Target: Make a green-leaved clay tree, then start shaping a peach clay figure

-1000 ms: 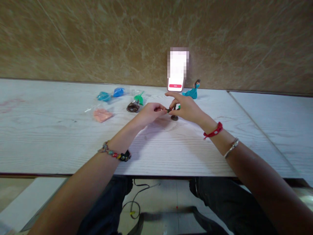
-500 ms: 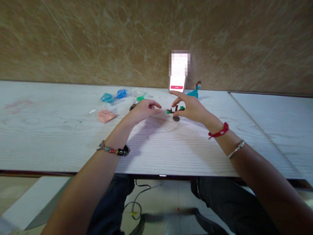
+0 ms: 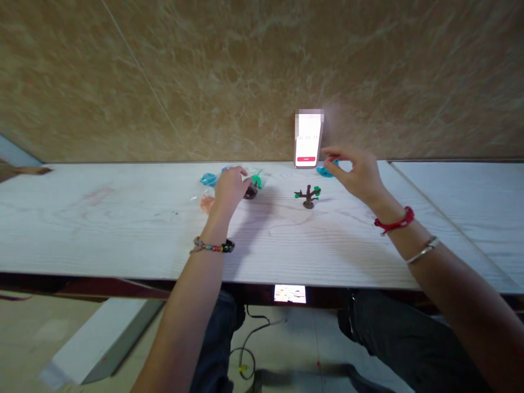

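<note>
A small brown tree model [image 3: 308,196] with green tufts on its branches stands upright on a round base, with neither hand touching it. To its left, my left hand [image 3: 230,191] hangs with bent, parted fingers beside a dark brown lump [image 3: 250,191] and a green piece [image 3: 257,180] in clear plastic; contact is unclear. My right hand [image 3: 360,174] is raised at the right, thumb and fingers apart and nothing visible between them. Behind its thumb and fingertips is a turquoise figurine [image 3: 325,172], mostly covered by the hand.
A lit phone [image 3: 308,139] leans on the marbled wall behind the white wood-grain table [image 3: 123,229]. Blue [image 3: 208,179] and peach [image 3: 207,203] bagged lumps lie by my left hand. Another lit screen [image 3: 290,293] is below the table's front edge.
My right hand has left the tree and moved right, toward the figurine. The tree now stands upright and uncovered. My left hand has drawn back to the bagged lumps. The view has shifted.
</note>
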### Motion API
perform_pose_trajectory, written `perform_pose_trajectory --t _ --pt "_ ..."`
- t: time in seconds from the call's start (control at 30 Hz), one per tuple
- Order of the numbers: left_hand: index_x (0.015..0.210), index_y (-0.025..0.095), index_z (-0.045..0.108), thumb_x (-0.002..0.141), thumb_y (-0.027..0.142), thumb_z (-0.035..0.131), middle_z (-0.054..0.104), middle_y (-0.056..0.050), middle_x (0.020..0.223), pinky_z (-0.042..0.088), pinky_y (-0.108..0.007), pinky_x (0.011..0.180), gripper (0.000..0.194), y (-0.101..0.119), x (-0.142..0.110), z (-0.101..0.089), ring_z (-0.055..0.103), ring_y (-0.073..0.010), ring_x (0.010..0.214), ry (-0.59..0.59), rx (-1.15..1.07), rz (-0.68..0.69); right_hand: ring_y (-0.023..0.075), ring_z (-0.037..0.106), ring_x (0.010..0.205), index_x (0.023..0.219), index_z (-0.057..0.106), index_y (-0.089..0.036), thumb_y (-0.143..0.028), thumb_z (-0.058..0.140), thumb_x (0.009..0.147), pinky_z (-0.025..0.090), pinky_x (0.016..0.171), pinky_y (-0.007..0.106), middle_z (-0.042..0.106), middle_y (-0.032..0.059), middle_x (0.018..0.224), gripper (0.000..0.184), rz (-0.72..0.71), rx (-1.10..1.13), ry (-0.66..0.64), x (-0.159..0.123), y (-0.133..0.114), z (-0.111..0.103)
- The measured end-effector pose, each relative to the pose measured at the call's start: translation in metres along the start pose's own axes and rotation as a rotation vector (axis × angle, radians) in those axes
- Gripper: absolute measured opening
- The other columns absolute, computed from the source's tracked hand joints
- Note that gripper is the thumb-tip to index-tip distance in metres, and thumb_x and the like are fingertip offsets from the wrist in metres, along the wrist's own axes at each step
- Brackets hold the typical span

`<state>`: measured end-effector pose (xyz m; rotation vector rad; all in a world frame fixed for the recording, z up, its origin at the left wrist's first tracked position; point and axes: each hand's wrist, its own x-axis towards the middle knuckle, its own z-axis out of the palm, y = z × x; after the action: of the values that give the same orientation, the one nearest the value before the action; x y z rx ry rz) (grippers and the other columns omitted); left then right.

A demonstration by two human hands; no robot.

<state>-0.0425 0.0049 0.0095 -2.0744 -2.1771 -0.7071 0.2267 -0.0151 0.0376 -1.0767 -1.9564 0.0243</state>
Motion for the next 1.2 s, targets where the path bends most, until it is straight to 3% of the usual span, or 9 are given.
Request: perform_pose_trajectory --t 0.1,0.23,0.33,0.47,0.6,0.7,0.9,1.03,1.2 --pt "0.092 0.017 0.061 0.074 0.032 0.05 0.063 -0.006 0.078 0.039 -0.028 0.068 0.026 -0.029 0.001 -0.002 0.055 -0.0193 0.076 -0.031 0.035 -0.051 0.0164 0.059 0.081 0.097 0.064 -0.017 -0.025 0.05 0.078 0.044 0.075 0.032 0.066 0.0061 0.089 0.025 -0.042 -0.011 -0.073 0.004 -0.017 0.009" --pt "0.092 0.014 0.062 0.075 0.033 0.048 0.063 -0.008 0.079 0.039 -0.028 0.067 0.029 -0.053 0.001 -0.002 0.056 -0.0197 0.076 -0.067 0.054 -0.036 0.0151 0.059 0.076 0.094 0.066 -0.014 -0.024 0.048 0.078 0.044 0.071 0.029 0.067 0.0067 0.085 0.026 -0.119 -0.019 -0.303 0.024 -0.043 0.04" --pt "0.093 0.015 0.062 0.076 0.032 0.047 0.063 -0.008 0.083 0.04 -0.028 0.069 0.028 -0.055 0.002 0.002 0.056 -0.0198 0.079 -0.065 0.051 -0.005 0.0178 0.06 0.08 0.093 0.067 -0.013 -0.021 0.048 0.077 0.044 0.071 0.03 0.067 0.0089 0.086 0.027 -0.118 -0.122 -0.489 0.046 -0.056 0.075" --pt "0.094 0.016 0.06 0.077 0.028 0.047 0.061 -0.009 0.091 0.04 -0.029 0.074 0.024 -0.05 0.0 0.004 0.054 -0.0208 0.088 -0.051 0.068 0.032 0.0243 0.056 0.099 0.109 0.06 -0.007 -0.019 0.049 0.076 0.042 0.08 0.031 0.062 0.0167 0.107 0.036 -0.111 -0.308 -0.679 0.069 -0.064 0.119" --pt "0.098 0.016 0.059 0.078 0.027 0.044 0.055 -0.012 0.103 0.041 -0.032 0.077 0.027 -0.053 -0.004 0.0 0.051 -0.0235 0.096 0.062 0.086 -0.086 0.0255 0.056 0.101 0.11 0.058 -0.003 -0.023 0.043 0.083 0.043 0.08 0.031 0.059 0.0209 0.111 0.037 -0.103 -0.383 -0.863 0.078 -0.069 0.144" --pt "0.098 0.015 0.06 0.079 0.03 0.044 0.054 -0.015 0.104 0.042 -0.035 0.077 0.029 -0.057 -0.005 0.0 0.05 -0.0267 0.098 0.056 0.122 -0.152 0.024 0.058 0.099 0.105 0.062 -0.005 -0.023 0.045 0.082 0.043 0.08 0.03 0.062 0.0195 0.107 0.034 -0.096 -0.362 -0.879 0.08 -0.071 0.148" --pt "0.099 0.015 0.06 0.079 0.035 0.044 0.06 -0.011 0.099 0.04 -0.03 0.075 0.032 -0.053 0.0 0.004 0.054 -0.0213 0.09 -0.063 0.061 -0.003 0.0173 0.064 0.065 0.101 0.064 -0.012 -0.021 0.056 0.075 0.049 0.055 0.025 0.069 0.0115 0.081 0.029 0.153 -0.113 -0.869 0.08 -0.065 0.142" --pt "0.097 0.015 0.061 0.078 0.047 0.044 0.06 -0.012 0.101 0.038 -0.035 0.078 0.041 -0.046 -0.001 0.004 0.054 -0.0258 0.095 -0.075 0.081 0.033 0.0157 0.064 0.067 0.091 0.067 -0.014 -0.017 0.055 0.075 0.05 0.054 0.024 0.069 0.0095 0.083 0.02 0.207 -0.069 -0.886 0.08 -0.054 0.143" --pt "0.09 0.018 0.064 0.067 0.057 0.054 0.065 -0.01 0.09 0.036 -0.038 0.077 0.045 -0.036 -0.007 0.004 0.055 -0.0283 0.09 -0.268 0.075 0.11 0.0172 0.064 0.069 0.088 0.068 -0.01 -0.012 0.054 0.074 0.051 0.055 0.025 0.069 0.0128 0.084 0.02 0.215 -0.058 -0.905 0.079 -0.053 0.137"
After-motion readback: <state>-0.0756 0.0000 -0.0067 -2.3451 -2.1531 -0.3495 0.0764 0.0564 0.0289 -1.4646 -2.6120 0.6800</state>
